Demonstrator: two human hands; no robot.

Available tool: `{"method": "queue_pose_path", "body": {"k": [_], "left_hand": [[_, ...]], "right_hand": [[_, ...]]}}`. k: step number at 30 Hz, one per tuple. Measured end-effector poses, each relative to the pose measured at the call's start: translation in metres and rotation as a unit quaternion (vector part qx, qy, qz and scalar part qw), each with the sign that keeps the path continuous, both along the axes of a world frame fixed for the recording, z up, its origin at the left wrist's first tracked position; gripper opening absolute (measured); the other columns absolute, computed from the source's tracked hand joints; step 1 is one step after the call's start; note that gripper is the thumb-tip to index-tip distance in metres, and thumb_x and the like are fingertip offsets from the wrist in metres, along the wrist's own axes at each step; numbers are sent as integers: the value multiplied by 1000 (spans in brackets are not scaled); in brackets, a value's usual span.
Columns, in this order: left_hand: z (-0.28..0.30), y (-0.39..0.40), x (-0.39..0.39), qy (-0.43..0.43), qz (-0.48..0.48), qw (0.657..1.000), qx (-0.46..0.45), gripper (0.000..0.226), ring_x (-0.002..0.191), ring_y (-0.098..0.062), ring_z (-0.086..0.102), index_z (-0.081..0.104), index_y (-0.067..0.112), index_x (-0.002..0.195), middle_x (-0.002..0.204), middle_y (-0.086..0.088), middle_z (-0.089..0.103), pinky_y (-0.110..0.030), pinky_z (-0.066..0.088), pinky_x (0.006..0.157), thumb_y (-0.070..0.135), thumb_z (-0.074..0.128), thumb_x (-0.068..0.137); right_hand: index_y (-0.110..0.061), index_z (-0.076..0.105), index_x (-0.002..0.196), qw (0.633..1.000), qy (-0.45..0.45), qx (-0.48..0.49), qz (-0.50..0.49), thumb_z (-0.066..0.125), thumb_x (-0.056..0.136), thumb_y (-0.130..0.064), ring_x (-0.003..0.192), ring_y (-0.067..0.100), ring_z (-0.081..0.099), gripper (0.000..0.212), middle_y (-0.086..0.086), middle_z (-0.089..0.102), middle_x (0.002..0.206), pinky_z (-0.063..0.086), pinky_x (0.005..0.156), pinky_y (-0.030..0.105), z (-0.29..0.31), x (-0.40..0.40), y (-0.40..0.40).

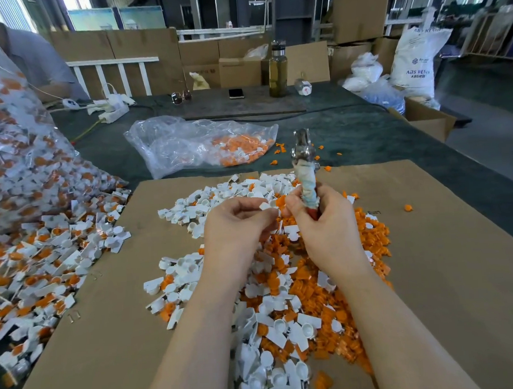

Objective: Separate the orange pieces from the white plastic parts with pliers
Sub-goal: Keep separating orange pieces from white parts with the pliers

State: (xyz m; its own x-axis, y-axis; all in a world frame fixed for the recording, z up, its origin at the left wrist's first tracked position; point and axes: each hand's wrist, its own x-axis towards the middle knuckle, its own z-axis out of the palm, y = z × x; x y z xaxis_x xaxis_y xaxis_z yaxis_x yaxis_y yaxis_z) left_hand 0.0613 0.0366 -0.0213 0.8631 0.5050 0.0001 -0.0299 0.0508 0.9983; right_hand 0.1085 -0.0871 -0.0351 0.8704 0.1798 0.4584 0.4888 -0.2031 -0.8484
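The pliers stand nearly upright, long axis running from the right hand up toward the far edge of the cardboard sheet, metal jaws at the top, pressed together. The right hand grips the cloth-wrapped handles, fingers curled round them, its thumb and forefinger touching an orange piece. The left hand pinches a white plastic part between thumb and fingertips, just beside that orange piece; whether the 2 are still joined cannot be told. Both hands hover over the middle of the sheet, above a mixed heap of white parts and orange pieces. The handle wrap looks grey and frayed, with red showing at its lower end. Unsorted parts spill from a clear bag at the sheet's left edge; another bag lies beyond the far edge.
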Motion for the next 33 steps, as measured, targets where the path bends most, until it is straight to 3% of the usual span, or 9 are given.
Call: {"method": "queue_pose_path", "body": {"k": [3, 7, 13, 18, 23, 29, 33], "left_hand": [[1, -3, -2, -7, -5, 1000, -19, 15, 63, -13, 72, 71, 15, 81, 70, -5, 75, -24, 59, 62, 4, 80, 78], [4, -5, -4, -18, -12, 998, -56, 15, 65, -15, 73, 72, 9, 85, 73, -9, 76, -23, 58, 59, 4, 82, 76], [5, -6, -5, -40, 1, 998, -56, 14, 66, -20, 74, 73, 6, 85, 73, -11, 75, -21, 57, 57, 4, 83, 75], [4, -8, -3, -55, 33, 998, -1, 16, 66, -17, 74, 76, 17, 79, 71, -4, 75, -19, 56, 59, 7, 86, 72], [4, -11, -3, -66, 47, 995, 61, 20, 70, -8, 73, 75, 31, 76, 72, 9, 75, -16, 57, 65, 17, 87, 72], [6, -12, -4, -78, 41, 990, 110, 23, 71, 3, 70, 74, 36, 73, 73, 20, 74, -8, 51, 63, 16, 86, 74], [4, -11, -3, -83, 42, 987, 129, 21, 72, 2, 70, 76, 33, 76, 75, 20, 74, -9, 52, 64, 15, 85, 75]], "right_hand": [[-18, 63, 97, 1000, -2, 0, 6, 62, 94, -24, 73, -5, 62, 7, -16, 66, 74, 45, 62, 7, -1, 0, 1], [-22, 60, 96, 1000, -26, 1, -17, 63, 94, -25, 68, -8, 59, 5, -22, 61, 67, 43, 58, 6, -4, -1, 3], [-27, 57, 99, 997, -51, -37, -47, 63, 92, -31, 80, -4, 61, 11, -21, 61, 80, 47, 62, 10, -5, -1, 4], [-30, 53, 98, 993, -76, -61, -60, 64, 92, -29, 80, -9, 58, 13, -24, 56, 78, 44, 61, 6, -4, -2, 4], [-29, 54, 98, 994, -72, -47, -72, 63, 92, -33, 81, -2, 60, 12, -22, 58, 77, 46, 58, 11, -4, -2, 5], [-26, 57, 96, 996, -54, -25, -69, 65, 91, -28, 68, -4, 59, 9, -16, 58, 68, 43, 55, 10, -3, -2, 5], [-23, 61, 98, 997, -34, -32, -58, 65, 91, -31, 70, 0, 61, 11, -14, 62, 74, 46, 57, 13, -2, 0, 3]]}}
